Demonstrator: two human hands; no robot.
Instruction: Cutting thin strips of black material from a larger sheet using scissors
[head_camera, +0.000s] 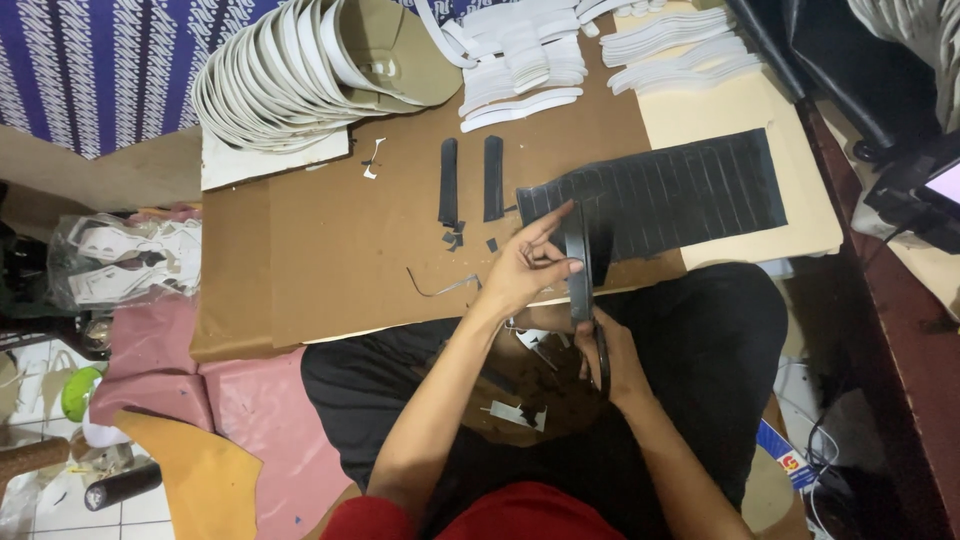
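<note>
My left hand (528, 266) pinches a narrow black strip (577, 262) and holds it upright over the near edge of a brown cardboard board (330, 250). Just below it, my right hand (612, 362) grips black-handled scissors (601, 352) at the strip's lower end. The blades are mostly hidden by my fingers. A black sheet (680, 195) scored into parallel strips lies right behind the hands. Two cut black strips (448, 180) (493, 178) rest side by side on the board, with small black offcuts (455, 238) below them.
A fanned stack of white sole-shaped pieces (290, 70) sits at the board's far left, with white curved strips (520, 70) beside it. A cream board (720, 110) lies under the black sheet. At left are a plastic bag of white pieces (120, 265) and pink cloth (160, 350).
</note>
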